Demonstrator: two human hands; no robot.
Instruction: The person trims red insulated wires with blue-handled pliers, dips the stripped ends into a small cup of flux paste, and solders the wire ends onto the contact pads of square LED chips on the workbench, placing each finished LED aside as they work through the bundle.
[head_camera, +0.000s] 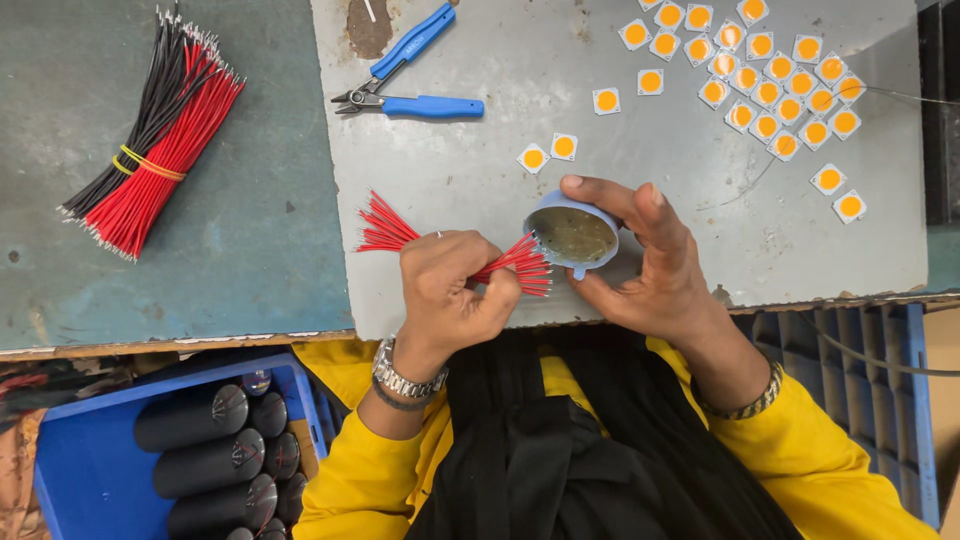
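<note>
My left hand (452, 290) is closed around a bunch of short red wires (385, 230), their stripped ends (530, 268) fanning out toward the right. My right hand (650, 265) holds a small blue cup (572, 237) tilted toward me, with a greenish-brown paste inside. The wire tips touch or nearly touch the cup's rim. Both hands hover over the near edge of a grey metal sheet (480, 170).
Blue-handled cutters (410, 100) lie at the sheet's far side. Several square white chips with orange centres (770, 85) are scattered far right. A banded bundle of red and black wires (160, 130) rests on the left bench. A blue crate of black cylinders (215, 450) sits below left.
</note>
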